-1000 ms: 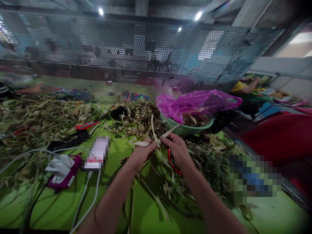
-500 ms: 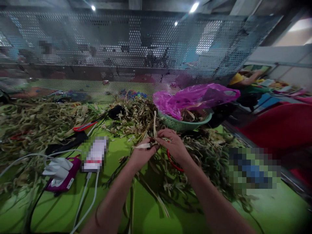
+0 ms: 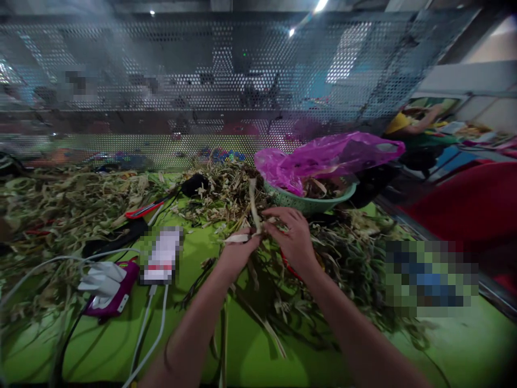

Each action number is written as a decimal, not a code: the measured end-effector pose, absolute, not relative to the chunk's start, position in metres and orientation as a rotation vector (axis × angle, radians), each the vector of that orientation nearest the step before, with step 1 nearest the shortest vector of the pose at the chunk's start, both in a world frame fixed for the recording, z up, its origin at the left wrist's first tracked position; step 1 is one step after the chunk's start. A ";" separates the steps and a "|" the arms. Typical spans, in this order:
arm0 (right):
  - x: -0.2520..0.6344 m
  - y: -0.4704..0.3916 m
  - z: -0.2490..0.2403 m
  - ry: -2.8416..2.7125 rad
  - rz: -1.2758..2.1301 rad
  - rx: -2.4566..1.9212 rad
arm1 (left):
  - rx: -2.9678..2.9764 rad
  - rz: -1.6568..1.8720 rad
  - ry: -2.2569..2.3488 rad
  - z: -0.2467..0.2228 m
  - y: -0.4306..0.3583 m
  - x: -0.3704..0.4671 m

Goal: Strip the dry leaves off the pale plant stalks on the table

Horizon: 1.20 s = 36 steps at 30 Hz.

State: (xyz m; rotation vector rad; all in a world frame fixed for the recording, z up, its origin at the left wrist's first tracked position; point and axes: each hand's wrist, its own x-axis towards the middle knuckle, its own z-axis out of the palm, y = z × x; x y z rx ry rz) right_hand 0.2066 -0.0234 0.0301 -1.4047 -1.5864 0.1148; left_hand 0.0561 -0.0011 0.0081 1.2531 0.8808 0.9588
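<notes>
Pale dried plant strips (image 3: 253, 202) stand up between my hands near the middle of the green table (image 3: 194, 242). My left hand (image 3: 241, 247) is closed on them, with one light strip lying across its fingers. Just to the right, my right hand (image 3: 291, 231) is by the strips with its fingers apart, and its palm faces down and inward. Part of a red ring-shaped item (image 3: 288, 265) shows under my right wrist. Long dry strips hang below the hands onto the table.
Behind my right hand sits a green basket (image 3: 311, 205) with a purple plastic bag (image 3: 331, 156). Dried plant heaps (image 3: 72, 210) spread left and right. A red cutter (image 3: 143, 210), phone (image 3: 163, 256) and purple power strip (image 3: 111, 291) with cables lie left; a perforated metal screen (image 3: 226, 81) stands behind.
My right hand has opened its fingers and drawn slightly away from the strips. The upright strip has tilted a little. The whole view has shifted slightly.
</notes>
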 end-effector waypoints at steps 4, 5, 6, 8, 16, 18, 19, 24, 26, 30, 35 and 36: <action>0.197 -0.035 0.038 -1.638 0.064 -1.300 | 0.871 1.085 0.866 0.003 0.003 0.057; 0.193 -0.037 0.037 -1.674 0.156 -1.257 | 0.816 1.101 0.824 0.003 0.004 0.057; 0.188 -0.038 0.035 -1.711 0.261 -1.221 | 0.766 1.113 0.779 0.003 0.004 0.057; 0.182 -0.038 0.030 -1.771 0.422 -1.176 | 0.674 1.123 0.694 0.007 0.004 0.058; 0.184 -0.034 0.028 -1.677 0.536 -1.189 | 0.775 1.026 0.546 0.015 -0.007 0.060; 0.184 -0.033 0.024 -1.597 0.598 -1.179 | 0.908 1.034 0.528 0.012 -0.011 0.061; 0.184 -0.032 0.021 -1.536 0.632 -1.175 | 0.969 1.030 0.523 0.010 -0.013 0.062; 0.183 -0.023 0.008 -1.165 0.939 -1.112 | 1.066 0.923 0.509 0.007 -0.016 0.061; 0.186 -0.022 0.009 -1.141 0.976 -1.121 | 1.115 0.877 0.478 0.012 -0.013 0.057; 0.193 -0.026 0.016 -1.395 0.747 -1.344 | 1.238 0.837 0.494 0.025 -0.006 0.047; 0.191 -0.032 0.026 -1.619 0.467 -1.574 | 1.552 0.938 0.666 0.023 -0.001 0.047; 0.190 -0.033 0.027 -1.644 0.454 -1.565 | 1.563 0.978 0.710 0.019 0.000 0.049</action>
